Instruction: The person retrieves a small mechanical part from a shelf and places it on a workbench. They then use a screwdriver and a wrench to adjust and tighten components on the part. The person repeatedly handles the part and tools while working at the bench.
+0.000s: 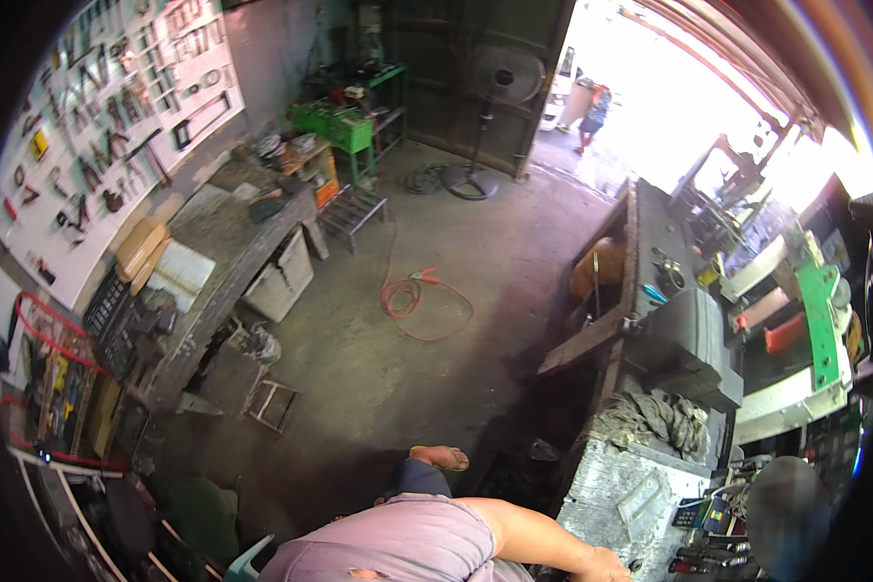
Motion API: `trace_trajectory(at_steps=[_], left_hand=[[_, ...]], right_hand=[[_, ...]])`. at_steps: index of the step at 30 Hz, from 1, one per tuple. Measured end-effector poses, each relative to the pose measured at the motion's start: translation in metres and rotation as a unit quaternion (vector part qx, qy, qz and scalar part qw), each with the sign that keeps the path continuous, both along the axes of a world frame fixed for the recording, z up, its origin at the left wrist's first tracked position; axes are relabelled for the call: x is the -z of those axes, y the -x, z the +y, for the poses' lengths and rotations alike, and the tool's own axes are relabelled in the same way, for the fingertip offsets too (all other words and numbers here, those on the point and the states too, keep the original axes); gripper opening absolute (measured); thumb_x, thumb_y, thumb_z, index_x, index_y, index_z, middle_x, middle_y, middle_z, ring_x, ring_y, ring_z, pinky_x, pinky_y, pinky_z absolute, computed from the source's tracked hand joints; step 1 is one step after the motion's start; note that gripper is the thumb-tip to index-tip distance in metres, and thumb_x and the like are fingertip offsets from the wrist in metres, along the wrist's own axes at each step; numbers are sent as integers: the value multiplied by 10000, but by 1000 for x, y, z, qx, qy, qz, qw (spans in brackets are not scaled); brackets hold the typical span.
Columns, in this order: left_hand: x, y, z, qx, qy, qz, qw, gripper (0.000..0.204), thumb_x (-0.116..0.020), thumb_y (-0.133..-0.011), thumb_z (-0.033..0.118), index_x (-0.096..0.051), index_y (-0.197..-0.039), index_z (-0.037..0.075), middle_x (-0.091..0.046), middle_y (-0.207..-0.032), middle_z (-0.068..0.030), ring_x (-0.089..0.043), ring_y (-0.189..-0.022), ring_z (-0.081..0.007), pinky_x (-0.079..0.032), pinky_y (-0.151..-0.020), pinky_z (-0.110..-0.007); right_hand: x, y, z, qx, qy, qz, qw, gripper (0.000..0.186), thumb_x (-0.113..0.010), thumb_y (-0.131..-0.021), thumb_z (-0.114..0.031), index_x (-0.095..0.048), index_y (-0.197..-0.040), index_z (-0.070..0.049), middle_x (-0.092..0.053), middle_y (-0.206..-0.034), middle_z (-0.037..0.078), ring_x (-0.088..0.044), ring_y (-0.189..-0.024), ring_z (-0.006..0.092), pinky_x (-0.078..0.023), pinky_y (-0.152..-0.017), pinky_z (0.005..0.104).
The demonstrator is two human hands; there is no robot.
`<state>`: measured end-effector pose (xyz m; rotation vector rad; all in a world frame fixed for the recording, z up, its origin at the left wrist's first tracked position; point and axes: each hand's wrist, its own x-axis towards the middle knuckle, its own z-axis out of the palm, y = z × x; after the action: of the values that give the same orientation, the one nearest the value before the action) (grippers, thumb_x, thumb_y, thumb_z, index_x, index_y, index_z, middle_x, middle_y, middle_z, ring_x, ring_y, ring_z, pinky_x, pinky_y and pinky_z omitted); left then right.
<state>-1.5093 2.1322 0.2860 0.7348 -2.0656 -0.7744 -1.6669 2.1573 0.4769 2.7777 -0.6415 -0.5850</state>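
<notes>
One dark round piece lies beside the right fingers.

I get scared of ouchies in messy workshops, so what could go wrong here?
Two things, maybe. The thin, looped red cord lies loose on the grey floor, so anyone walking there might trip. Also, the person's mostly uncovered foot could get hurt if something dropped from the silvery, metal-topped workbench. The person's left hand reaches there, but the picture's edge cuts it off, so I can't tell what it holds.
</notes>
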Motion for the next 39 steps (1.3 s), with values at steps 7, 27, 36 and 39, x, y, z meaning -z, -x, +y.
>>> trace_trajectory(at_steps=[7, 27, 36, 39], left_hand=[[16, 17, -19, 66, 74, 77, 992, 673, -976, -720, 435, -715, -1267, 141, -778, -1117, -156, -743, -1076, -367, -602, -941, -480], [-35, -26, -8, 7, -20, -66, 998, 1138, -1035, -669, 510, -552, -1580, 30, -661, -1523, -192, -657, -1391, -383, -555, -1174, -477], [-45, -36, -45, 125, -4, -110, 986, 1212, -1036, -670, 507, -475, -1639, 43, -638, -1529, -208, -650, -1395, -392, -556, -1165, -487], [-45, -35, -47, 131, -11, -118, 984, 1213, -1035, -667, 504, -474, -1639, 43, -638, -1530, -207, -652, -1395, -395, -561, -1158, -489]], right_hand=[[-2, 2, 1, 5, 11, -56, 998, 396, -757, -1015, -406, -753, -731, -131, -727, -656, 169, -713, -555, 379, -577, -555, 517], [6, 29, 24, 350, -17, -132, 927, 167, -775, -830, -137, -837, -985, -141, -711, -874, 64, -720, -925, 317, -493, -974, 572], [10, 2, 38, 281, 41, -185, 941, 80, -737, -890, -159, -806, -856, -134, -716, -889, 4, -691, -949, 216, -463, -1119, 490], [8, 3, 33, 264, 31, -165, 950, 90, -735, -889, -161, -803, -842, -126, -718, -895, -1, -692, -967, 217, -467, -1118, 482]])
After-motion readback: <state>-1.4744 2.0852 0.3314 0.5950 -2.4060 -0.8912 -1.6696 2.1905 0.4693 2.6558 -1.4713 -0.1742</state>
